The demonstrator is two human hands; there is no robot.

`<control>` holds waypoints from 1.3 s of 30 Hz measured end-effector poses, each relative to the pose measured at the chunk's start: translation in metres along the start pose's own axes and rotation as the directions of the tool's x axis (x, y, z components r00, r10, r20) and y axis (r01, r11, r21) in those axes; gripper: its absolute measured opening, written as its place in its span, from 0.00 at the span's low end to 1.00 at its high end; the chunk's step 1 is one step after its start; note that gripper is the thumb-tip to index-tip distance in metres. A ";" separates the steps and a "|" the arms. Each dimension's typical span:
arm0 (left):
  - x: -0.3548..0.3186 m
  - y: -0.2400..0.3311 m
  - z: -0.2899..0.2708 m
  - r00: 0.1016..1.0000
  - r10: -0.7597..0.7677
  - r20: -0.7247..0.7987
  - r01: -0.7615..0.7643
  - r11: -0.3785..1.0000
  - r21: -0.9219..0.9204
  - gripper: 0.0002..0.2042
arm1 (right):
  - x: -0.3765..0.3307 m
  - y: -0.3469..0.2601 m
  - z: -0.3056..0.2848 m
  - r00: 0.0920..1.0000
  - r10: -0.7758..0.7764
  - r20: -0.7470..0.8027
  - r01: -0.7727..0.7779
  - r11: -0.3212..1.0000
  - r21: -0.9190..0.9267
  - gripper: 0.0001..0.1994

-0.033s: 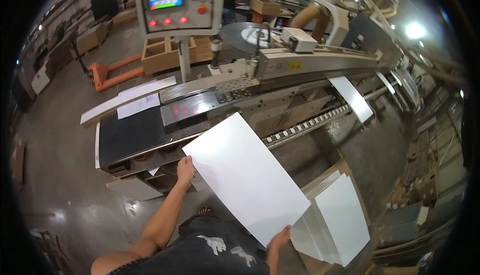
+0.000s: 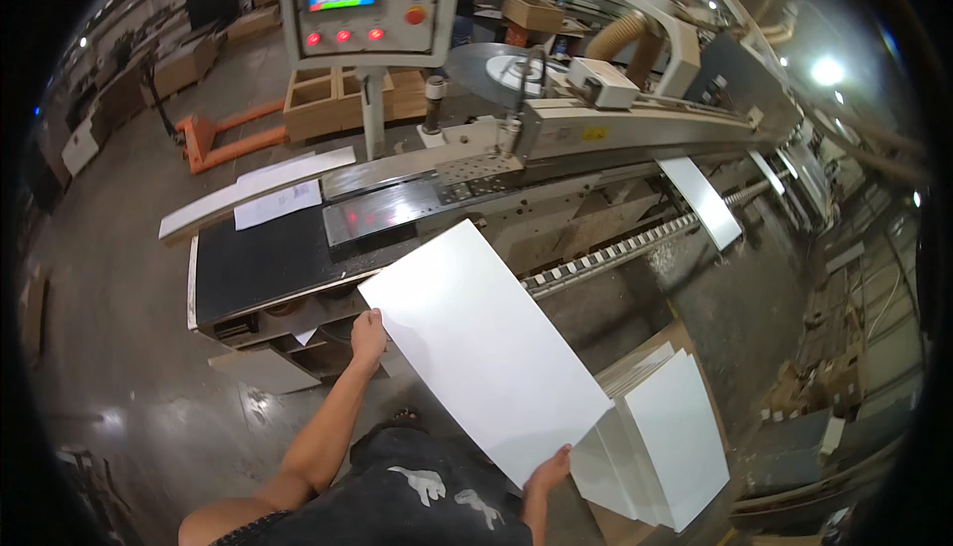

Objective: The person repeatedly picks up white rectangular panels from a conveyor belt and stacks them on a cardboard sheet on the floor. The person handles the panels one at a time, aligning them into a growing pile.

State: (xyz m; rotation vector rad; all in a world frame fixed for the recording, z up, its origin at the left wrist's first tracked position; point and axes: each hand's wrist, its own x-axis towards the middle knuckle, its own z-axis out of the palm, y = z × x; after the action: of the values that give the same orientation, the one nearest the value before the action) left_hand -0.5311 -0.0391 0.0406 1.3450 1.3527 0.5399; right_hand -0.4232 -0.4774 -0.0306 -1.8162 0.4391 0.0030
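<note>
I hold a large white rectangular panel (image 2: pixel 481 347) tilted in front of me, above the floor beside the machine. My left hand (image 2: pixel 368 336) grips its left long edge near the far corner. At the near lower corner, my right hand (image 2: pixel 548 469) holds the edge from beneath. The panel's far end reaches toward the black table (image 2: pixel 258 263) of a long metal machine (image 2: pixel 596 134). A stack of similar white panels (image 2: pixel 665 442) lies just right of my right hand.
A control box with a screen and red buttons (image 2: pixel 362 0) stands on a post behind the machine. A roller rail (image 2: pixel 620 246) runs right, with another white panel (image 2: pixel 700 199) farther along. White boards (image 2: pixel 253 189), wooden crates (image 2: pixel 342 99) and an orange pallet jack (image 2: pixel 213 134) stand behind.
</note>
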 end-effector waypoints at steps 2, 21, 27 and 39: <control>0.001 -0.009 -0.010 0.997 0.071 -0.016 -0.070 0.997 0.036 0.19 | -0.038 -0.029 0.029 0.993 0.104 0.055 -0.098 0.991 -0.090 0.25; 0.024 0.006 0.012 0.997 -0.078 -0.013 0.072 0.957 -0.282 0.20 | -0.160 -0.137 0.167 0.743 0.202 0.638 -0.124 0.979 -0.164 0.17; 0.021 0.021 0.023 0.994 -0.112 0.019 0.112 0.937 -0.332 0.19 | -0.147 -0.138 0.172 0.843 0.125 0.524 -0.019 0.979 -0.203 0.16; 0.032 0.043 0.143 0.993 -0.115 0.028 0.118 0.960 -0.255 0.25 | -0.026 -0.148 0.177 0.925 0.076 0.372 0.042 0.953 -0.299 0.26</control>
State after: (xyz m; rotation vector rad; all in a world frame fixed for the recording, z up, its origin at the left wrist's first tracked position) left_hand -0.3793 -0.0513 0.0243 1.0497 1.2939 0.6026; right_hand -0.3642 -0.2727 0.0609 -2.0522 0.1814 0.4516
